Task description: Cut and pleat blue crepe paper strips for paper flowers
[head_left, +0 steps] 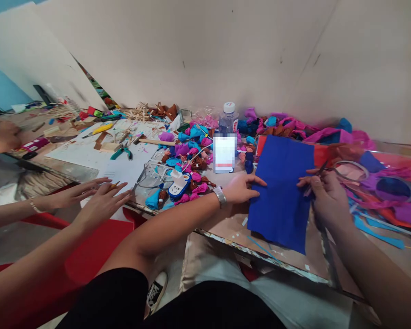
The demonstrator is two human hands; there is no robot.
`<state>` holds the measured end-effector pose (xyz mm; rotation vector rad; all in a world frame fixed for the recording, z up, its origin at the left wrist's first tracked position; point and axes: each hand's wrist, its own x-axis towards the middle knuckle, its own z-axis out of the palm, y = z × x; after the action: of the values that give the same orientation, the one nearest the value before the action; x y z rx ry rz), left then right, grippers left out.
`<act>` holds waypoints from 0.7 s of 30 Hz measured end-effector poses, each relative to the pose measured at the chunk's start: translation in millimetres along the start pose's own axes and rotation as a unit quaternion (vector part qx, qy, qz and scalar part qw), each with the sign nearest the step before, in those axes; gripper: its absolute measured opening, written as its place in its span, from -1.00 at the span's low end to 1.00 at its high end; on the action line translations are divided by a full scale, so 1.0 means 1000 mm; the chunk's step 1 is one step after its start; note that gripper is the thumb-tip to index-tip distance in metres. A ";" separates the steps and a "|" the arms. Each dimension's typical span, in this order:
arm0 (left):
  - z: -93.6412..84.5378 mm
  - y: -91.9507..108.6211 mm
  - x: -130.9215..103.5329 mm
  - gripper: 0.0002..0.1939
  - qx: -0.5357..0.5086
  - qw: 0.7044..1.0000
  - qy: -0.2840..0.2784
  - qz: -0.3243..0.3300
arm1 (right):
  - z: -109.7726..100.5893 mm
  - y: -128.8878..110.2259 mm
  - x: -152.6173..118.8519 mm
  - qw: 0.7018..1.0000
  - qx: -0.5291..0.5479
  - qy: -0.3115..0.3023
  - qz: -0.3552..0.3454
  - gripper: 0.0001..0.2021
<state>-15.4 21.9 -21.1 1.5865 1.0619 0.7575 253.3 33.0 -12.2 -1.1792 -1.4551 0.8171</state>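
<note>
A deep blue rectangular sheet (282,192), of cloth or crepe paper, lies on the table before me. My left hand (243,187) rests at its left edge, with the index finger stretched onto the sheet and the thumb spread apart from it. Over the sheet's right edge, my right hand (325,189) is closed around a slim tool with a dark pointed blade (323,168). The tool's handle is hidden in the fingers. A small purplish piece shows by those fingertips, too small to name.
Colourful bunched tufts (195,148) surround a power strip (179,186), a lit phone (224,153) and a plastic bottle (229,118). Ring-shaped rolls (395,189) lie among strips at right. Another person's hands (102,196) are at left, near pliers (122,152), a hammer (154,142) and a yellow cutter (102,129).
</note>
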 end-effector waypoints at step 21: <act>-0.014 0.004 0.011 -0.15 -0.092 0.990 0.093 0.051 | 0.007 -0.015 0.069 0.997 0.064 -0.039 -0.029 -0.56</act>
<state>-22.6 37.1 -14.2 1.4400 1.0170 1.0597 244.7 95.7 20.4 -1.0148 -1.4707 0.9111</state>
